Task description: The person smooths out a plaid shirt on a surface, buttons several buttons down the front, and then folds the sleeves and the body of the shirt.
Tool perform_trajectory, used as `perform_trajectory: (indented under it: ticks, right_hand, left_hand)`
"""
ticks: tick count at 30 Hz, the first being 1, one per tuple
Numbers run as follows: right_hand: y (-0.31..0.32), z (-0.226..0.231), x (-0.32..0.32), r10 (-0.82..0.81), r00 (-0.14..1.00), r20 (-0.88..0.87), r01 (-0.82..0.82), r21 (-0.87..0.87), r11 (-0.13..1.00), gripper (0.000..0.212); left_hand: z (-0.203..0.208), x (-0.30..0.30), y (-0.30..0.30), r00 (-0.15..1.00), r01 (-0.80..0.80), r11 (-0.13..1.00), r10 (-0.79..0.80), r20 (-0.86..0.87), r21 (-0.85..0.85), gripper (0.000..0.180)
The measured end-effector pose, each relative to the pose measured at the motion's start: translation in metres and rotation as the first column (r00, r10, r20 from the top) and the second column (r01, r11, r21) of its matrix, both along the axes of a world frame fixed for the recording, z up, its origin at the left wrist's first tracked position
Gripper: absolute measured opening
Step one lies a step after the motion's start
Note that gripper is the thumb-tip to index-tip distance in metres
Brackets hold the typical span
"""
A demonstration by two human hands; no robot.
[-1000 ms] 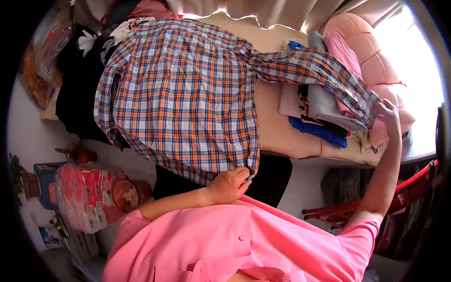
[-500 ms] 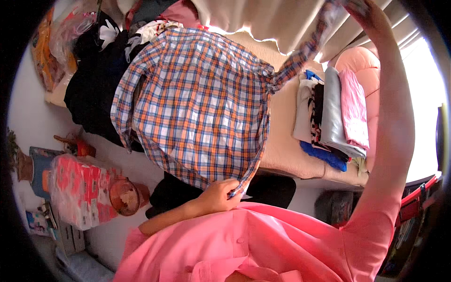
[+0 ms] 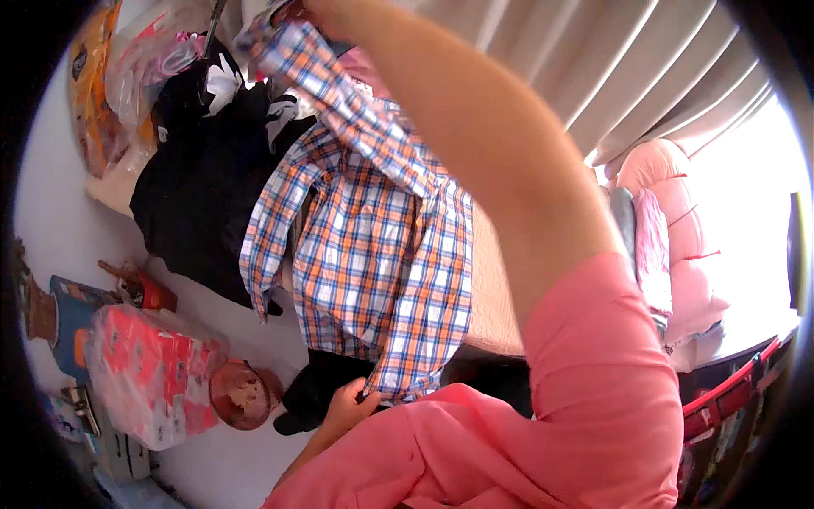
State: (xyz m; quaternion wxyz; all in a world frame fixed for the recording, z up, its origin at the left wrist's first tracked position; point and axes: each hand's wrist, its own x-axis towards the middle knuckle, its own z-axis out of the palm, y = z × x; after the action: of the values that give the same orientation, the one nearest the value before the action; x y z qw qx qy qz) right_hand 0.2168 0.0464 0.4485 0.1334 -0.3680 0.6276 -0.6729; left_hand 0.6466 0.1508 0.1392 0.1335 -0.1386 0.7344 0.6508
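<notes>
The left hand [image 3: 346,407] grips the plaid shirt [image 3: 356,254] at its near edge, while the right hand [image 3: 314,12], partly cut off at the top, holds a sleeve [image 3: 339,95] folded across. Black clothes [image 3: 199,191] lie just left; folded clothes [image 3: 651,246] rest by a pink cushion [image 3: 691,219].

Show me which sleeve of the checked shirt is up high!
The sleeve stretching diagonally up to the right hand at the picture's top edge. The other sleeve points down beside the black clothing, untouched by either hand.

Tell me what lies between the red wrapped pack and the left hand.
Head view: a brown round bin beside the pack, then an unclear black form near the left hand.
</notes>
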Motion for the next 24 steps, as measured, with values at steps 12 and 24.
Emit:
perform_trajectory:
  ticks: [12,24]
  right_hand:
    - [0.279,-0.115,-0.076,-0.269,0.893,-0.36,0.44,0.581,0.684,0.033]
    - [0.358,-0.211,-0.13,-0.223,0.972,-0.079,0.232,0.504,0.832,0.018]
  left_hand:
    - [-0.04,-0.003,-0.005,0.973,-0.167,0.861,0.066,0.221,0.48,0.023]
    - [-0.067,0.005,0.035,0.787,-0.531,0.656,0.148,0.598,0.536,0.046]
